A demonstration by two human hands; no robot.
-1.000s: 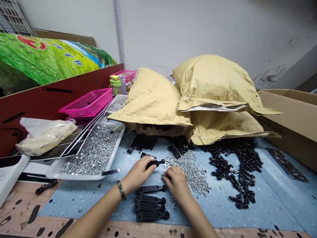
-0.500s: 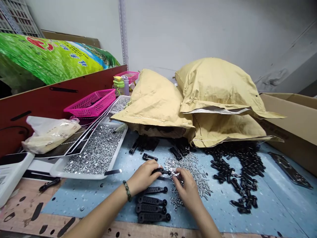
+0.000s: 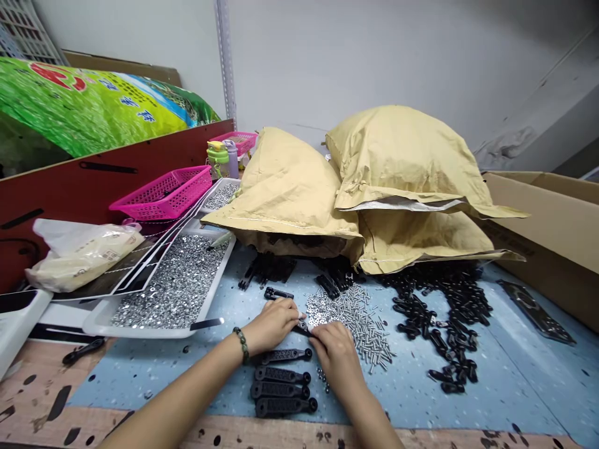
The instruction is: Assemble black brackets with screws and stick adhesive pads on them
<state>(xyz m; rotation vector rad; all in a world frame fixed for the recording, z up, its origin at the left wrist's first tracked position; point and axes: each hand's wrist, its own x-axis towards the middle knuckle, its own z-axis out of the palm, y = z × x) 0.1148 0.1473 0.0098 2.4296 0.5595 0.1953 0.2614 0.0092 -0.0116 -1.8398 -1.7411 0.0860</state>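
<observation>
Black part (image 3: 303, 327) sits pinched in the left hand (image 3: 275, 324), right hand (image 3: 337, 352) touching it, grip unclear, toward the bench's (image 3: 440, 438) front edge.

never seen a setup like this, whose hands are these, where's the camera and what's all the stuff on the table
There is no machine here: a person works bare-handed, filmed by one camera worn on their head, looking forward and down. The left hand holds a black piece, partly hidden, and the right hand is at its other end. On the blue surface lie four black bars, silver pins and a heap of black parts; tan sacks lie behind, and a white tray of tiny metal parts sits to the left.
</observation>
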